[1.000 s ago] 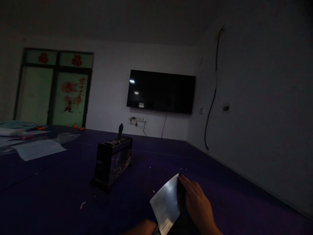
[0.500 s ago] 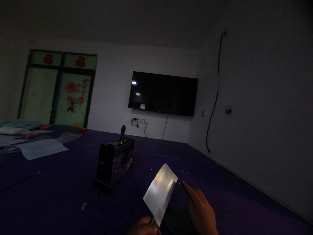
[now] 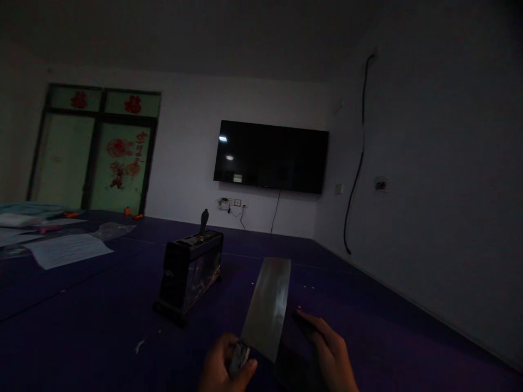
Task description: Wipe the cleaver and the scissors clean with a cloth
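My left hand (image 3: 224, 366) is closed round the handle of a cleaver (image 3: 266, 307), low in the middle. Its broad metal blade points up and away from me, and the handle shows between thumb and fingers. Just right of the blade is my right hand (image 3: 330, 348), apart from it, fingers together and bent round a dark shape I cannot make out in the shade. Further off to the left stands a black knife block (image 3: 192, 272) with dark glossy sides. One black knife handle (image 3: 204, 222) sticks up from its top.
The blue-purple table (image 3: 102, 310) stretches towards the far wall. Printed papers (image 3: 69, 250) and clear plastic (image 3: 112, 230) lie at left, with small orange things (image 3: 133, 214) beyond. White scraps (image 3: 139, 346) dot the surface. A television (image 3: 272, 158) hangs ahead; the room is dim.
The cleaver has turned more upright, its face now duller, and my left hand has risen further into view. My right hand has shifted slightly left and lower. The knife block stays put.
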The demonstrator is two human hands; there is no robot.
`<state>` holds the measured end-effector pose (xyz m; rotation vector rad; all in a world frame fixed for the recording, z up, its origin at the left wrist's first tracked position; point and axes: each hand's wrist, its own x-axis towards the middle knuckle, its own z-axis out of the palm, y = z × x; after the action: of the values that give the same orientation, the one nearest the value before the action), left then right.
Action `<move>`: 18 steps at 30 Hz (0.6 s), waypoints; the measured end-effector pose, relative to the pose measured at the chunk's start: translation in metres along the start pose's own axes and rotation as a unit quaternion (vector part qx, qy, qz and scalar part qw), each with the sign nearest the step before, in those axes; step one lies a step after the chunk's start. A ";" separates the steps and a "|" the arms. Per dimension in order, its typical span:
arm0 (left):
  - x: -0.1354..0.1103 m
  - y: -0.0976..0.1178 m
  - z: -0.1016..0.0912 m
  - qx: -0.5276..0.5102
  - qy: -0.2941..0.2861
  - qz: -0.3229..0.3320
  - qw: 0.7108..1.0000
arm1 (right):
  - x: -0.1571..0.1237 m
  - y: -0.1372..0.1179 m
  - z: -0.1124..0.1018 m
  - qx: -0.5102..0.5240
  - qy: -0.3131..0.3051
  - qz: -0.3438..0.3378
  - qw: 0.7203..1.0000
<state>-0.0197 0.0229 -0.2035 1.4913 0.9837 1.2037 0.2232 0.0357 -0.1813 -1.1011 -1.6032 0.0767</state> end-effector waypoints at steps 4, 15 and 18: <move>0.000 0.008 0.003 0.041 0.051 0.015 0.998 | -0.003 -0.011 0.007 0.121 -0.011 0.091 0.988; -0.001 0.015 0.006 0.091 0.052 0.007 0.994 | -0.007 -0.055 0.023 0.199 -0.096 0.146 0.964; 0.005 0.001 0.007 -0.023 0.016 -0.019 0.999 | -0.006 -0.051 0.022 0.207 -0.091 0.155 0.962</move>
<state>-0.0116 0.0256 -0.2019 1.4159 0.9936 1.2185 0.1747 0.0132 -0.1645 -1.0219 -1.4702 0.7092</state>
